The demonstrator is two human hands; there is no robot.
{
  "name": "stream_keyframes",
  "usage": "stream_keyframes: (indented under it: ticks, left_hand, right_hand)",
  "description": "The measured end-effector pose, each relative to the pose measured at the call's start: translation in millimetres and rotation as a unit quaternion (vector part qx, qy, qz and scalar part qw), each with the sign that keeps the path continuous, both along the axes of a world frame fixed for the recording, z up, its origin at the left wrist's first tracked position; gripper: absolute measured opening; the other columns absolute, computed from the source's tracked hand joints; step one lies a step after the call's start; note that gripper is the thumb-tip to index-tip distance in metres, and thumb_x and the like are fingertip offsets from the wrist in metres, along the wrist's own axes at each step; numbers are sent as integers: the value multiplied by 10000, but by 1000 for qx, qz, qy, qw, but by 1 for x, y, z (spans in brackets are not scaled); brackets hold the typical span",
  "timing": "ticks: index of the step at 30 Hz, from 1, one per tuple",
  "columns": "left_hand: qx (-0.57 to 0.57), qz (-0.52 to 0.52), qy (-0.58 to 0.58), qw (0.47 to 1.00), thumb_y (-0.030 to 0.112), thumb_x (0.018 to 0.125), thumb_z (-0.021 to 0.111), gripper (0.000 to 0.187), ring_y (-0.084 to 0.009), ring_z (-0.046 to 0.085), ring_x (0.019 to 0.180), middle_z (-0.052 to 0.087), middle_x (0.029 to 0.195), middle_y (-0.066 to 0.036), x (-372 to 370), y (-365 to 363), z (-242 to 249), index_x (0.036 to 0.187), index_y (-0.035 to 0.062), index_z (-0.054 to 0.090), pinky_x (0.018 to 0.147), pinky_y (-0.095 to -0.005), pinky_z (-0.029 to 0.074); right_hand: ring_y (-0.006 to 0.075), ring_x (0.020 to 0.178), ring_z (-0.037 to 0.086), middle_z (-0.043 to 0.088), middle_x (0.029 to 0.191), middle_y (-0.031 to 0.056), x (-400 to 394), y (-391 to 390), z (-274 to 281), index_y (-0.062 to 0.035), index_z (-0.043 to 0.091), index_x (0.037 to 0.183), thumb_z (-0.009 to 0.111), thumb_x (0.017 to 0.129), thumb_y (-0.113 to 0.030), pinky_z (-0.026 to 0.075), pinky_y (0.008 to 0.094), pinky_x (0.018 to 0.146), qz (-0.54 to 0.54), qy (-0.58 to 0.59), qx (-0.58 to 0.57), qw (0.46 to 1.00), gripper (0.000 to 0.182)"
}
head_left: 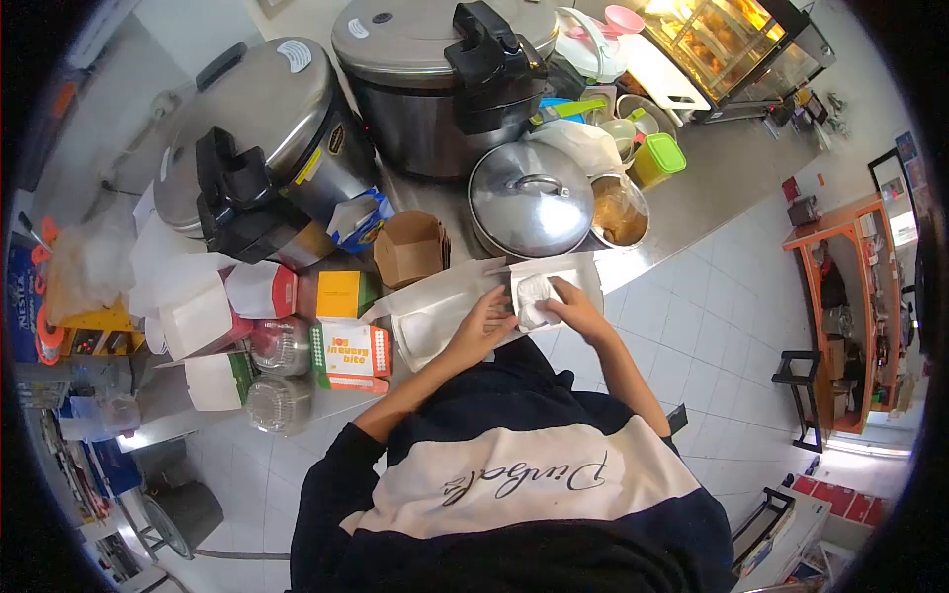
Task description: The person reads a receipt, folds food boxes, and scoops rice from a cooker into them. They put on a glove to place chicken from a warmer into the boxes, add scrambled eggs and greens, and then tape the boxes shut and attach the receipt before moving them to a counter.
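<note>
Overhead, head view: white wrapped bundle [534,298] sits in open white tray [445,316], pinched between both hands. Looks soft, light, crushable; best held at its sides. Left hand [486,321] curled on its near edge; right hand [573,308] fingers closed on the far edge.

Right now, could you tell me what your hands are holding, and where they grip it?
Both hands hold a white wrapped bundle over the open white box: left hand at its left edge, right hand at its right.

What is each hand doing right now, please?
Left hand: fingers closed on the white wrapped item.
Right hand: also gripping the white wrapped item, over the open box.
</note>
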State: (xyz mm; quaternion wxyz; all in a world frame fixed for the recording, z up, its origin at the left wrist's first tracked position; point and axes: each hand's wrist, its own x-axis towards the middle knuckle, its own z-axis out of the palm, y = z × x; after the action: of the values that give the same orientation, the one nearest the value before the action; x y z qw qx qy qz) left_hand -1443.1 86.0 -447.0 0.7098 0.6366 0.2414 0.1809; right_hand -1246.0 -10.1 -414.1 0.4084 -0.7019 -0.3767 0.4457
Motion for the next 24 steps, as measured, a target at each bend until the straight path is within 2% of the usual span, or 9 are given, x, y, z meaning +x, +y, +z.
stream_keyframes:
  ticks: [2, 3, 4, 7, 8, 12, 15, 20, 24]
  left_hand:
    - [-137, -8, -71, 988, 222, 930, 540, 532, -188, 550, 1018, 520, 1174, -143, 12, 0, 10, 1368, 47, 294, 808, -313, 500]
    - [-164, -1, -68, 984, 223, 935, 531, 532, -179, 550, 1011, 519, 1173, -136, 14, -1, 13, 1374, 49, 287, 806, -307, 499]
    - [-191, 7, -65, 979, 225, 940, 522, 532, -171, 551, 1005, 518, 1171, -128, 15, -2, 16, 1380, 51, 281, 805, -300, 499]
    - [-203, 13, -43, 978, 234, 946, 509, 531, -156, 555, 988, 517, 1167, -113, 13, -2, 19, 1387, 51, 276, 803, -288, 499]
    - [-196, 11, -35, 980, 238, 947, 507, 531, -153, 556, 982, 516, 1166, -109, 12, -2, 19, 1388, 51, 276, 803, -286, 499]
    - [-174, 18, -46, 983, 221, 943, 515, 511, -147, 557, 972, 517, 1162, -99, 11, -8, 10, 1372, 43, 300, 812, -280, 484]
    - [-141, 20, -39, 989, 220, 924, 554, 507, -147, 553, 985, 519, 1155, -88, 10, -9, 8, 1343, 37, 333, 831, -276, 468]
    - [-89, 33, -50, 994, 250, 880, 628, 524, -150, 536, 1031, 525, 1146, -76, 14, -12, 12, 1288, 31, 384, 869, -275, 445]
    - [-96, 17, -44, 994, 267, 875, 634, 535, -156, 529, 1048, 522, 1156, -81, 13, -13, 4, 1282, 25, 384, 883, -281, 440]
  right_hand:
    - [133, 794, 505, 569, 964, 46, -17, 4, 23, -38, 488, 1207, 559, 860, -399, 422, 273, 649, -13, 129, -28, 991, 506]
    - [120, 789, 491, 564, 973, 37, -23, 3, 26, -42, 481, 1215, 521, 888, -439, 410, 263, 632, -19, 194, -42, 980, 516]
    - [91, 782, 466, 552, 973, 24, -28, 1, 21, -64, 465, 1238, 387, 934, -522, 375, 239, 607, -24, 220, -15, 975, 555]
    - [81, 787, 463, 539, 955, 14, -34, -1, 26, -71, 473, 1231, 326, 947, -536, 376, 238, 624, -97, 360, -13, 928, 564]
    - [92, 796, 469, 543, 991, 28, -34, -3, 13, -71, 474, 1230, 307, 965, -497, 389, 245, 644, -85, 351, -6, 933, 528]
    - [97, 703, 474, 526, 875, 13, -52, -2, 6, -94, 466, 1185, 299, 972, -485, 365, 233, 548, -117, 274, 18, 955, 475]
    - [145, 883, 512, 559, 991, 75, -53, -4, 2, -12, 474, 1195, 405, 969, -382, 428, 275, 757, -104, 207, -16, 973, 440]
    - [256, 916, 570, 585, 1004, 175, -64, -1, -29, 35, 473, 1144, 513, 926, -355, 452, 349, 802, -145, 55, 33, 987, 448]
    - [364, 901, 602, 593, 955, 261, -72, 0, -13, 48, 476, 1093, 541, 903, -368, 464, 392, 771, -158, -42, 30, 986, 462]
